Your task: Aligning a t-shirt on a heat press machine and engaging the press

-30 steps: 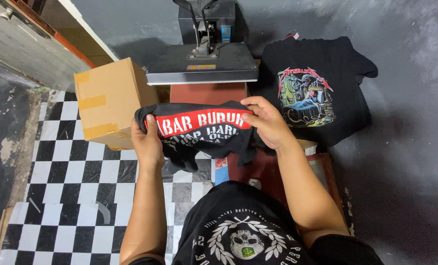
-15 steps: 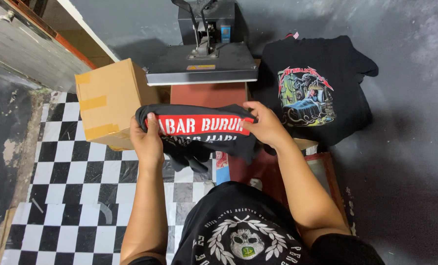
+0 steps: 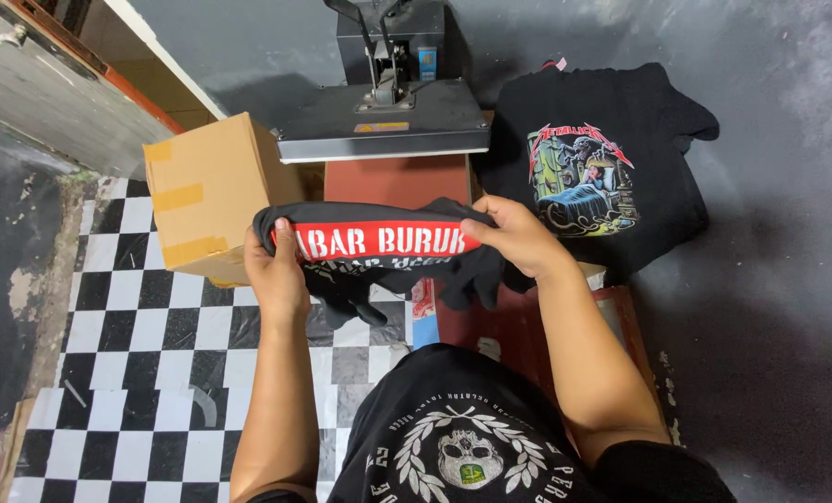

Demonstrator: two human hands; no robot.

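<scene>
I hold a folded black shirt (image 3: 378, 251) with a red printed band stretched between both hands, just in front of a heat press. My left hand (image 3: 276, 272) grips its left end, thumb on the print. My right hand (image 3: 518, 237) grips the right end, with loose black cloth hanging below it. The press has a grey upper plate (image 3: 383, 121) raised over a reddish lower pad (image 3: 397, 182), which the shirt partly covers.
A cardboard box (image 3: 206, 196) with tape strips stands left of the press. A black shirt with a colourful print (image 3: 593, 163) lies spread at the right. Below is a black-and-white checkered floor (image 3: 136, 373); a grey wall runs behind and to the right.
The shirt has been folded tighter, so only one line of print now shows fully. Both hands stayed roughly where they were, with the bundle narrower and flatter.
</scene>
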